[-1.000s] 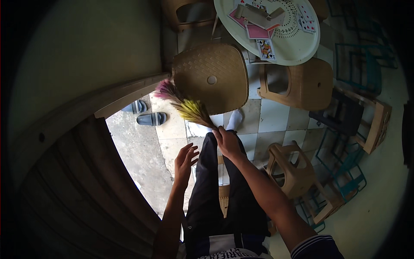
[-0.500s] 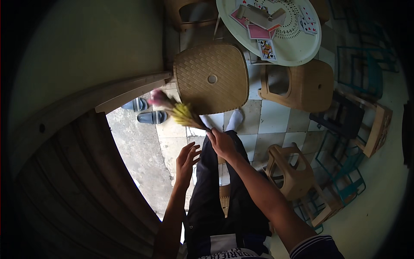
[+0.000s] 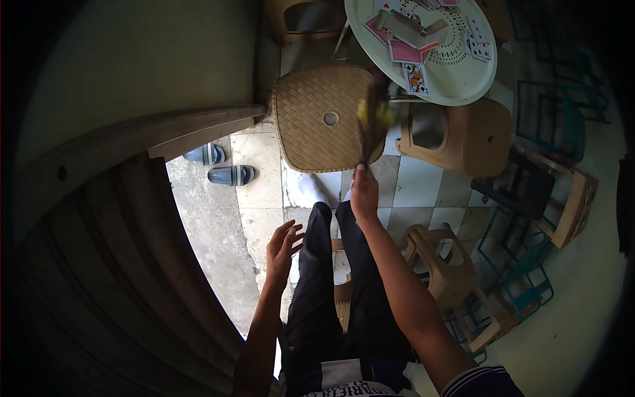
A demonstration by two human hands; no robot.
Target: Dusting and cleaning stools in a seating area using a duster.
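My right hand (image 3: 364,196) is closed round the thin end of a brown tufted bundle with a yellow middle (image 3: 376,120), like a feather duster or dried flowers. Motion smears its upper part, so its exact kind does not show. It points away from me, over the right edge of a brown woven-pattern plastic stool (image 3: 311,119). Left of my legs, my left hand (image 3: 283,250) hangs in the air with its fingers apart and bent, holding nothing.
A pale round table (image 3: 456,89) with playing cards (image 3: 415,78) and an opened card box stands at the far right. More brown stools (image 3: 479,135) and teal metal frames (image 3: 536,264) line the right side. Grey slippers (image 3: 231,175) lie by the doorway at left.
My right hand has swung the tufted bundle from the left, near the slippers, to the right across the stool. The left hand has barely moved. One foot has lifted or shifted.
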